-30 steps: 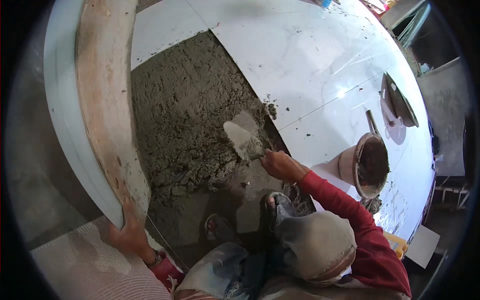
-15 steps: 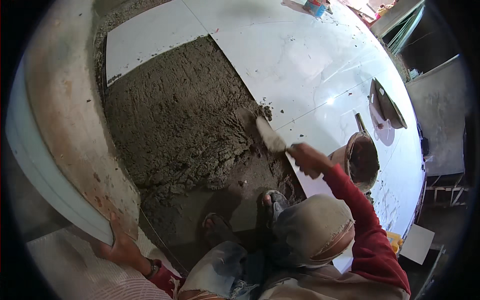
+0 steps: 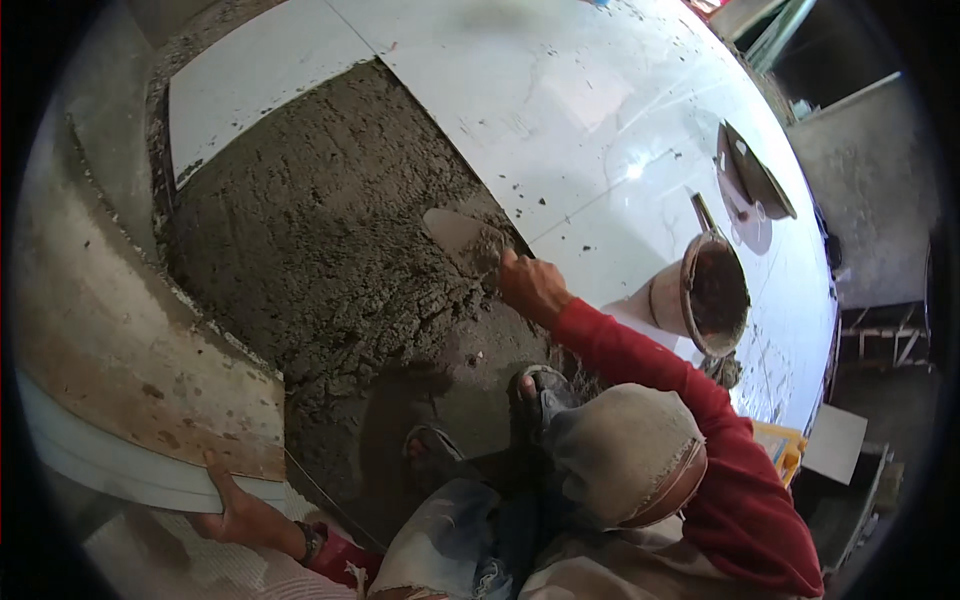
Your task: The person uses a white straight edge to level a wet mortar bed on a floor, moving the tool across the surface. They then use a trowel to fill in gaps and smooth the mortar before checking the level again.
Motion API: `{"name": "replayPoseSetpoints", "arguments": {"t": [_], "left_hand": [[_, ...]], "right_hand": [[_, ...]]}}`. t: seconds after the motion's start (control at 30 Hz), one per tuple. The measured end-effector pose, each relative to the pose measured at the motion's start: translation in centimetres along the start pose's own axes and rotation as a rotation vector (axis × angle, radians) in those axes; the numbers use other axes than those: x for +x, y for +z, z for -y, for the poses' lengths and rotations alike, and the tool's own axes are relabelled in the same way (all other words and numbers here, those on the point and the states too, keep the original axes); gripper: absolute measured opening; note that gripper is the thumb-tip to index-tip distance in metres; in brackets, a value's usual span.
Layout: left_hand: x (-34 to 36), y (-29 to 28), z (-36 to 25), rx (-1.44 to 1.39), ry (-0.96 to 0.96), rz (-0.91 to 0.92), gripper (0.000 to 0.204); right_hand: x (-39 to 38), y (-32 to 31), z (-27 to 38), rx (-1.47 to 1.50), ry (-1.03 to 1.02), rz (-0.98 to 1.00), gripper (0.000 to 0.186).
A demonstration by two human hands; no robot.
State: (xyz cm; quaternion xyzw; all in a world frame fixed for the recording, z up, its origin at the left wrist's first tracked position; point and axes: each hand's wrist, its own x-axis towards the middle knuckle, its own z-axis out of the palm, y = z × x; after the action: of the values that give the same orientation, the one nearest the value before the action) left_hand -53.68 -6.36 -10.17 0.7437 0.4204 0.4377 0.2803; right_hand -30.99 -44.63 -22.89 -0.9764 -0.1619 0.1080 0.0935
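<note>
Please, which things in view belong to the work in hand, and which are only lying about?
Work in hand:
trowel, in the right hand
grey mortar beneath it
beige panel, touched by the left hand
smeared bucket, probably

Apparently lying about:
dark flat object on the white tiles
yellow object
loose pale board
</note>
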Motion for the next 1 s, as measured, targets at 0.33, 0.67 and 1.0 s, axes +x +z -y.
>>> {"name": "replayPoseSetpoints", "arguments": {"t": [0.33,0.67,1.0], "left_hand": [[0.1,0.1,-1.0,-0.055,0.081,-0.030,0.026],[1.7,-0.7,0.4,-0.100,0.074,-0.014,0.037],[2.2,-2.2,0.4,-0.233,-0.053,-0.191,0.033]], "right_hand": [[-5.8,-3.0,-3.7,0.000,0.076,0.432,0.032],[1.3,1.1,-2.3,0.560,-0.098,0.384,0.020],[3.8,1.9,3.0,0.473,-0.444,0.123,0.028]]}}
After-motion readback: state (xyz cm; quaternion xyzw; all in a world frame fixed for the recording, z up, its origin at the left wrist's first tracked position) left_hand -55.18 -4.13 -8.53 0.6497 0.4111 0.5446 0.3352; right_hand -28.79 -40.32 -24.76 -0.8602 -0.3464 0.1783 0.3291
